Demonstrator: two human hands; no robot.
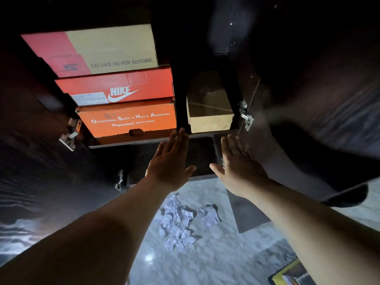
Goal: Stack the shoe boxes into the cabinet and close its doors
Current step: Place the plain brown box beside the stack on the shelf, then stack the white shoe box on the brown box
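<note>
Three shoe boxes are stacked in the left bay of the dark cabinet (144,144): a beige and pink box (107,48) on top, a red Nike box (123,87) under it, an orange safety-shoes box (127,120) at the bottom. A plain beige box (209,114) sits in the right bay. Both doors stand open, the left door (41,157) and the right door (318,112). My left hand (170,161) is flat with straight fingers, its tips at the shelf edge below the orange box. My right hand (238,165) is spread flat near the right door's lower edge.
Metal hinges show on the left door (68,136) and the right door (245,115). Crumpled white paper (181,223) lies on the marble floor below. A yellow-edged item (292,274) sits at the bottom right corner. A lower cabinet compartment is dark.
</note>
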